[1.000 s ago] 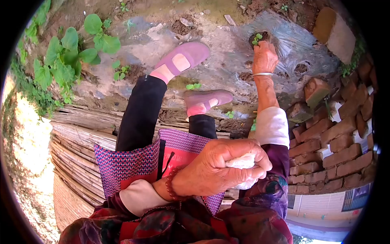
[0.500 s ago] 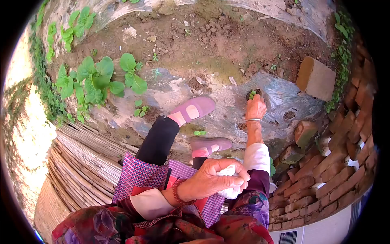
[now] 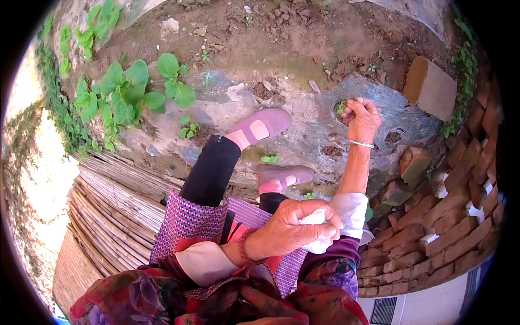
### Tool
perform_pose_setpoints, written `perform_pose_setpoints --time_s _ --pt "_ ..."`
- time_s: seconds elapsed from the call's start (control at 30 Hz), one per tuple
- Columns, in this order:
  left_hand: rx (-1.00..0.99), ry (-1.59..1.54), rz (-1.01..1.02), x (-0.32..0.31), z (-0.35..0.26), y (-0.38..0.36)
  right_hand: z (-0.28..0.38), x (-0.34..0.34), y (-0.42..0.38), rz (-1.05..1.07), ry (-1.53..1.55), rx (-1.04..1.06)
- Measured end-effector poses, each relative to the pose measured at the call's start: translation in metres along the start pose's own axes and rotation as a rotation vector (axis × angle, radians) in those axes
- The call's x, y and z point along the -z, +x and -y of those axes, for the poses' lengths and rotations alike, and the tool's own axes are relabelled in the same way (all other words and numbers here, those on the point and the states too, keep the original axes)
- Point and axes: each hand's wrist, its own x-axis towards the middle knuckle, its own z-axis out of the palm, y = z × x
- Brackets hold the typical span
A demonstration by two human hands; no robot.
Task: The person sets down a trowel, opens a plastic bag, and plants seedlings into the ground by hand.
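Observation:
My left hand [image 3: 295,230], with a beaded bracelet at its wrist, is closed around a crumpled white plastic bag [image 3: 315,245] above my lap. Stretched out over the bed, my right hand [image 3: 362,116] wears a light bangle, and its fingers are curled together. Whatever they may pinch is too small to make out. Just left of those fingertips, a small green seedling [image 3: 341,107] stands in a hole in the clear plastic film [image 3: 387,103]. Bare soil holes lie near the wrist.
Larger leafy plants [image 3: 127,95] grow at the left. My shoes [image 3: 268,124] rest on the bed, near a small seedling [image 3: 269,159]. A brick block [image 3: 431,89] and stacked bricks [image 3: 433,230] stand at the right. Dry stalks [image 3: 116,211] lie at lower left.
My right hand has drawn up and to the right from the hole, uncovering more of the seedling. My left hand keeps its grip on the white bag. The view has shifted slightly.

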Motion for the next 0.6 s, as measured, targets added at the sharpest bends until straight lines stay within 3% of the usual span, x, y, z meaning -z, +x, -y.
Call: perform_pose_setpoints --time_s 0.2,0.33,0.6 --pt "-0.218 -0.119 -0.192 0.007 -0.026 -0.004 0.020 -0.104 0.034 0.158 -0.103 0.159" --pt "-0.266 -0.263 -0.303 0.013 -0.044 -0.011 0.017 -0.154 0.060 0.139 -0.178 0.223" --pt "-0.361 -0.317 -0.304 0.029 -0.068 -0.022 0.034 -0.190 0.067 -0.021 -0.640 0.357"
